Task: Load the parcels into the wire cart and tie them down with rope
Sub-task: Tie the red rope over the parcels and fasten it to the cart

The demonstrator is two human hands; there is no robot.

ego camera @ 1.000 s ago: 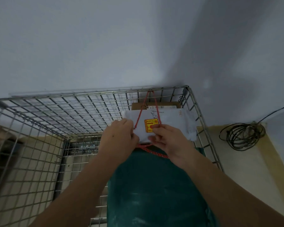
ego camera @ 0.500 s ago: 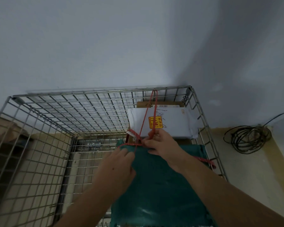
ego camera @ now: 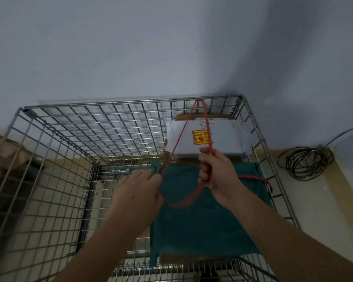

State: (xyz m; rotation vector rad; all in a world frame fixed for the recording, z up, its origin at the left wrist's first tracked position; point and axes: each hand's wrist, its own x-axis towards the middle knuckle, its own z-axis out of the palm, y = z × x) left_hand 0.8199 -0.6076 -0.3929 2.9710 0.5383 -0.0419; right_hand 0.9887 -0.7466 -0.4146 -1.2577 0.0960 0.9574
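Note:
A wire cart (ego camera: 114,106) stands against the wall. Inside it on the right lie a white parcel (ego camera: 222,139) with a yellow sticker and, nearer me, a dark green parcel (ego camera: 204,226). A red rope (ego camera: 205,117) loops over the cart's far rim and runs down over the white parcel in two strands. My right hand (ego camera: 216,169) grips the right strand above the green parcel. My left hand (ego camera: 139,194) pinches the left strand at the green parcel's left edge. Between my hands the rope hangs in a slack curve. Another stretch of the rope passes toward the cart's right side.
A brown cardboard box (ego camera: 202,116) shows behind the white parcel. A coil of black cable (ego camera: 306,161) lies on the floor to the right of the cart. The cart's left half holds no parcels. The blue-grey wall (ego camera: 151,47) stands right behind the cart.
Both hands pulled back from the white parcel toward me and moved apart over the green parcel. The rope now hangs in a loose loop between them.

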